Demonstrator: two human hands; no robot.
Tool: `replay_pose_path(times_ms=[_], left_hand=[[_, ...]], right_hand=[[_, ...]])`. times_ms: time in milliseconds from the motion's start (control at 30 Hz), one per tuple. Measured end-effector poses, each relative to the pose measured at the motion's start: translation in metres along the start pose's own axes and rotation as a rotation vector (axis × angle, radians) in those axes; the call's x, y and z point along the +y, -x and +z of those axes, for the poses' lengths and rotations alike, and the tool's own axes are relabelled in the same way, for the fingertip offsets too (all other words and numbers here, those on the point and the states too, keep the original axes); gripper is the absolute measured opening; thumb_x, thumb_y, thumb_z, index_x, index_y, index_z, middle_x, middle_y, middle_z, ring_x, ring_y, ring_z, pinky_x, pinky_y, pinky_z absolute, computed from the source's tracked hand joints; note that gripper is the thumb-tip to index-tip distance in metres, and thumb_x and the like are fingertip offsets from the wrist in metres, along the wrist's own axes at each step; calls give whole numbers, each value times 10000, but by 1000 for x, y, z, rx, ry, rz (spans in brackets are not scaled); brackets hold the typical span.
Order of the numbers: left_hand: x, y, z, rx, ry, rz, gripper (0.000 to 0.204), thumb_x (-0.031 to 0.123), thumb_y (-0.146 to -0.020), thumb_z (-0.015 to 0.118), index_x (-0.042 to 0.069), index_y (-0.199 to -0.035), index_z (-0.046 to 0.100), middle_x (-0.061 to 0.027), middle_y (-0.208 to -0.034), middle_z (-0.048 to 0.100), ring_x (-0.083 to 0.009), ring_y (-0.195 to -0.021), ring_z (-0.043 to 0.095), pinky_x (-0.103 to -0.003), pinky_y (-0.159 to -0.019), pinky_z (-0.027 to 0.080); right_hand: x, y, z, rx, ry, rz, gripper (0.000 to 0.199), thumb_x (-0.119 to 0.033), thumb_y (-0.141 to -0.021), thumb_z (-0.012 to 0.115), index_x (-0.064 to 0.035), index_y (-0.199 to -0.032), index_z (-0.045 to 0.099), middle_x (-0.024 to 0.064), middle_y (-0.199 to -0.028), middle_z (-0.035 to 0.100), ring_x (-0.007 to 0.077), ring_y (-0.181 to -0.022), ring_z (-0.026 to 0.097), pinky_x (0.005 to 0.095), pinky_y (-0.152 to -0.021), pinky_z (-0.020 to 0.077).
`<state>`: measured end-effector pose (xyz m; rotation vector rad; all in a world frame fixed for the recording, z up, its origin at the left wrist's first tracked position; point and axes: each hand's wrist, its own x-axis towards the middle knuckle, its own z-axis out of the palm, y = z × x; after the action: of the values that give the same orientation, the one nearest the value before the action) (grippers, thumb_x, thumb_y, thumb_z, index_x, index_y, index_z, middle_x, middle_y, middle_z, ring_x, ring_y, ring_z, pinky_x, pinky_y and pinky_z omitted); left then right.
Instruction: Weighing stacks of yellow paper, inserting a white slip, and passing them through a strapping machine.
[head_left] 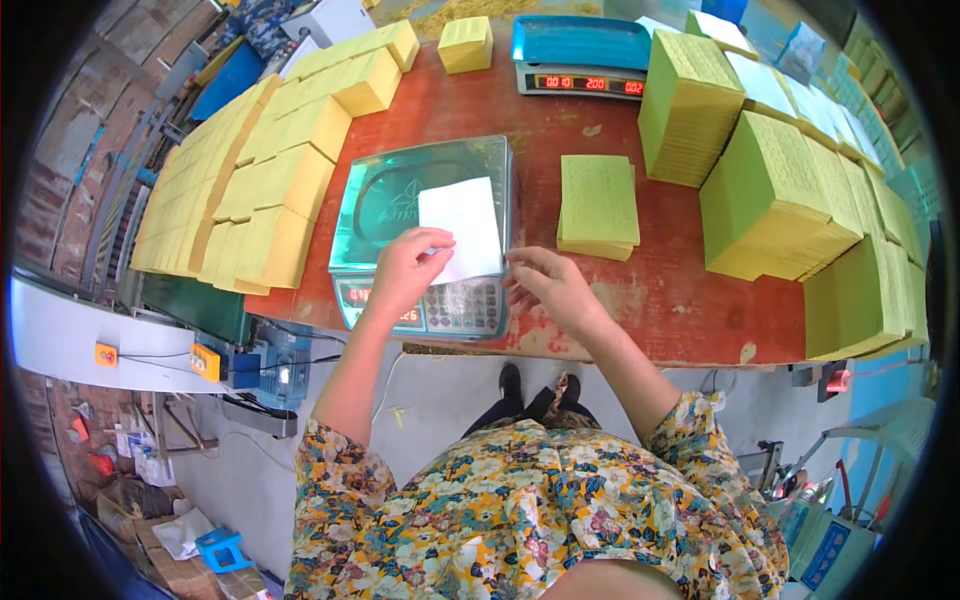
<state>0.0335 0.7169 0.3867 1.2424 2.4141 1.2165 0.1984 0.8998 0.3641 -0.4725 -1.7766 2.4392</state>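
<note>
Far scale point(580, 42), glossy near scale point(385, 215), that's two on the scuffed red worktop point(680, 300)! One smooth white rectangular sheet point(468, 225) lies over the near one. Left hand point(403, 265): fingers at its left edge, pinching or not, can't tell. Right hand point(560, 290): fingers bent, loosely spread, beside that scale's right edge. One low stack point(598, 200) of textured yellow paper, one lone block point(465, 45) beyond.

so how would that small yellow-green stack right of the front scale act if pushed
The yellow-green stack might slide apart, since its upper part sits askew on the lower. It seems unlikely to tip or roll, being low and flat on the red table.
</note>
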Motion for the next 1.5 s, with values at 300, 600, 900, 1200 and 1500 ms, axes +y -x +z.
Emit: replay_pose_path(times_ms=[300,600,900,1200,1500], left_hand=[[1,-12,8,-47,180,-7,196,77,-819,718,31,-1008,694,-66,-940,676,-146,-843,639,-276,-679,516],[-10,-44,-11,-321,747,-377,363,348,-985,546,7,-1045,656,-79,-926,674,-137,-820,644,-269,-652,533],[-12,-58,-16,-422,942,-455,469,476,-907,647,23,-1019,602,-77,-873,656,-149,-739,667,-289,-663,577],[-14,-57,-16,-454,994,-440,476,458,-924,628,6,-1070,600,-96,-906,669,-158,-770,679,-307,-681,586],[-7,-43,-11,-316,993,-431,276,225,-985,540,48,-1194,582,-67,-977,667,-156,-863,675,-329,-759,579]], right_hand=[[-2,-5,19,138,23,9,296,-104,-951,523,79,-1180,566,139,-987,668,146,-799,650,279,-681,531],[-5,-32,49,199,37,-338,121,-86,-927,560,10,-941,633,132,-1309,549,147,-1057,565,308,-900,474],[-4,-44,68,263,251,-531,75,-45,-866,635,8,-855,582,136,-1241,594,148,-918,621,305,-781,530],[-9,-40,72,276,226,-497,78,-32,-872,615,25,-839,573,132,-1241,589,133,-883,621,289,-747,538],[-1,-42,64,272,91,-454,70,-26,-874,610,9,-817,590,124,-1262,574,143,-1010,584,304,-867,489]])
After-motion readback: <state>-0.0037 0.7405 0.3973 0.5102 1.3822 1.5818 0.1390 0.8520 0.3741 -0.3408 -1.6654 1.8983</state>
